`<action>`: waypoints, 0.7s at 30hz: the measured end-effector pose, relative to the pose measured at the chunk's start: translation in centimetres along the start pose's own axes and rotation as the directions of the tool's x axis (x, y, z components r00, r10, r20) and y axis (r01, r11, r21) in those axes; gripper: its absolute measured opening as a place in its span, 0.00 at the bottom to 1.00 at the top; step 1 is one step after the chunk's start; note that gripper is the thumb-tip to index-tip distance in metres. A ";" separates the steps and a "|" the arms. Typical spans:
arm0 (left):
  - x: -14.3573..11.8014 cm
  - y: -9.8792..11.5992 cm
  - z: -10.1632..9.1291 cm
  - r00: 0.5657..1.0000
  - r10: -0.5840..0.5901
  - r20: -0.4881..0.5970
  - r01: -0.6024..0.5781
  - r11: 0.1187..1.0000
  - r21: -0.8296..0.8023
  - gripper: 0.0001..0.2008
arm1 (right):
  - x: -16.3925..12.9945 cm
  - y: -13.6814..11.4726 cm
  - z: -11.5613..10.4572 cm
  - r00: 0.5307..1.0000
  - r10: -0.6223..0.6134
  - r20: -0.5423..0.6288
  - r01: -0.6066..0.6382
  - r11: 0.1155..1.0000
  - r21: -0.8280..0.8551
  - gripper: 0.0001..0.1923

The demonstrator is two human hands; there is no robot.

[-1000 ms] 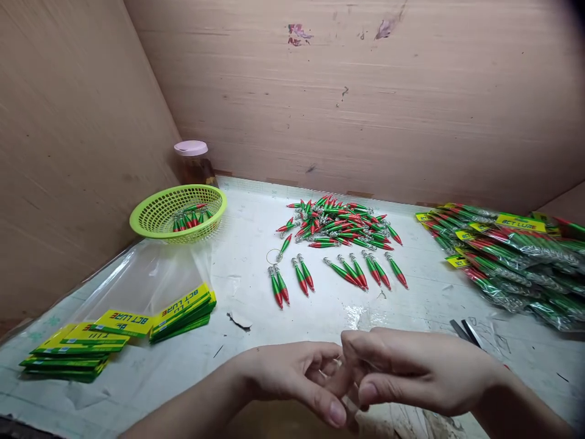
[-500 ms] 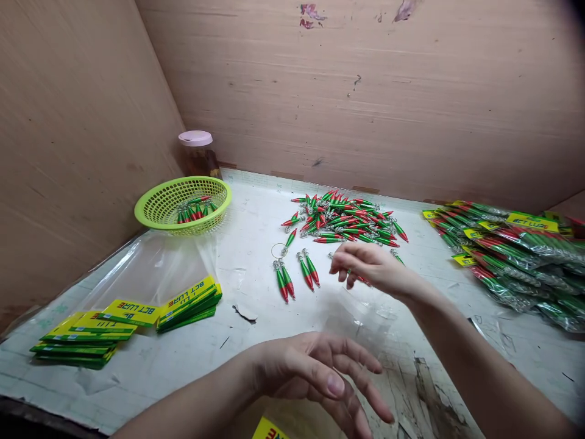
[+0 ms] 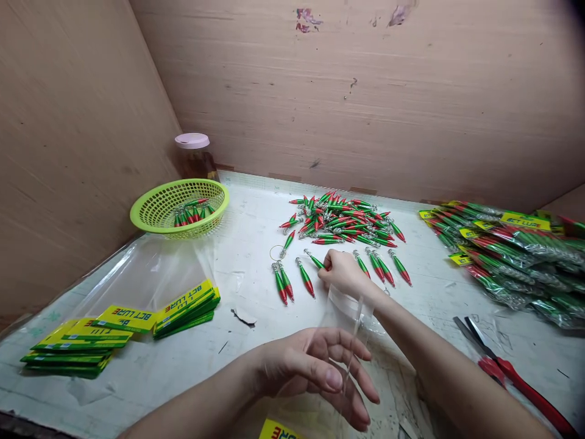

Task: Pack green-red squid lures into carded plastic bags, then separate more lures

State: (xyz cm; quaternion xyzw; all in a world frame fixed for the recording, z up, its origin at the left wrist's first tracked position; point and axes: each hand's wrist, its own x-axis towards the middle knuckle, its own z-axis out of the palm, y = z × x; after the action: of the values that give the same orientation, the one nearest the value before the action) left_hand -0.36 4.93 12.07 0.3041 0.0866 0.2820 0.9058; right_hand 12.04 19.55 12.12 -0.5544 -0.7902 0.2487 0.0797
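Observation:
My right hand (image 3: 346, 275) is closed in a pinch on the red end of a green-and-red fishing lure (image 3: 315, 258), whose hooked end points up and left. Other lures lie in a loose row on both sides, one (image 3: 304, 278) just to the left. In the foreground, my left hand (image 3: 322, 372) is curled around a clear plastic bag (image 3: 350, 308), thumb and fingers apart. The bag's upper edge stands up below my right wrist. A yellow header card (image 3: 276, 430) shows beneath my left hand, partly cut off by the frame.
A heap of lures (image 3: 342, 219) lies at the back. Packed lures (image 3: 512, 256) are piled at right, near red-handled scissors (image 3: 507, 369). At left are yellow-green cards (image 3: 123, 320), clear bags (image 3: 150, 262), a green basket (image 3: 141, 210) holding lures, and a pink-lidded jar (image 3: 194, 152).
My right hand has moved left and down and taken hold of a lure, now tilted away from its neighbour. The bag at my left hand stands higher. The scissors have come into view.

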 end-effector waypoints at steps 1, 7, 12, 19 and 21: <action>0.0 0.0 0.0 1.000 0.002 -0.005 -0.002 1.000 0.001 0.27 | -0.3 0.4 -0.3 1.000 0.002 0.016 -0.002 1.000 0.017 0.03; 0.1 0.0 0.0 1.000 0.013 -0.016 -0.013 1.000 0.009 0.27 | -2.5 1.9 -1.0 0.995 -0.009 0.098 0.011 1.000 -0.014 0.05; 0.3 -0.3 -0.1 1.000 0.000 -0.011 0.000 1.000 -0.003 0.26 | -2.7 0.1 -0.7 0.998 -0.059 0.033 0.061 0.996 -0.067 0.12; 0.4 -0.7 -0.5 1.000 0.013 -0.029 -0.014 1.000 -0.013 0.26 | -0.6 -1.7 0.0 0.985 -0.136 0.103 0.137 0.991 0.000 0.24; 0.3 -0.6 -0.4 0.999 0.022 -0.040 -0.022 1.000 -0.016 0.26 | -0.4 -0.8 -0.6 0.979 -0.147 0.138 0.137 0.987 0.081 0.20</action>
State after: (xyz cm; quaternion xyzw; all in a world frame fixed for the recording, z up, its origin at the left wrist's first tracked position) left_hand 0.04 4.93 11.36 0.2920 0.0990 0.2986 0.9032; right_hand 11.78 19.15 13.10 -0.4741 -0.8221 0.3096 0.0598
